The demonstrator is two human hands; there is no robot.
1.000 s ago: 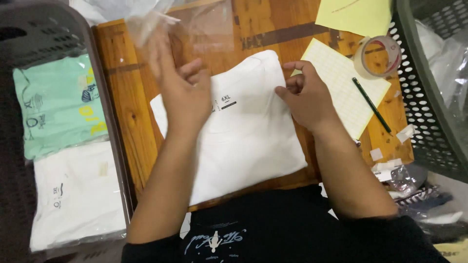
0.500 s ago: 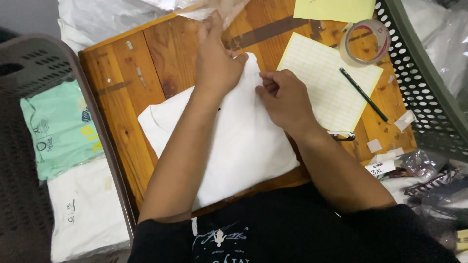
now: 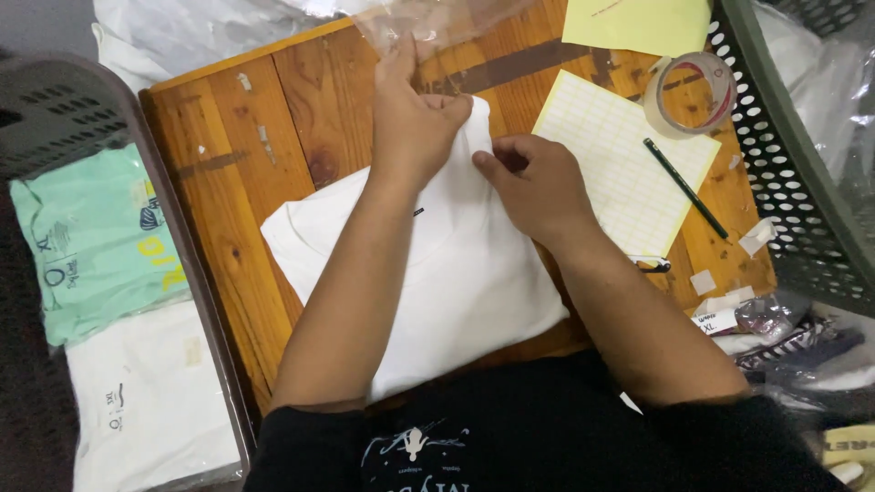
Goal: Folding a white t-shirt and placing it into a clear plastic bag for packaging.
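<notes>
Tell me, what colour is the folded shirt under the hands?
The folded shirt is plain white, seen best in the head view.

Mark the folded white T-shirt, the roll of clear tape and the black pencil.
folded white T-shirt (image 3: 474, 282), head view, bare front panel.
roll of clear tape (image 3: 658, 102), head view, left rim.
black pencil (image 3: 685, 188), head view, mid-shaft.

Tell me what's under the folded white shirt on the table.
The folded white shirt lies on the wooden table, and bare wood shows around it. Both hands, left and right, grip its far edge. Anything directly beneath the shirt is covered.
</notes>
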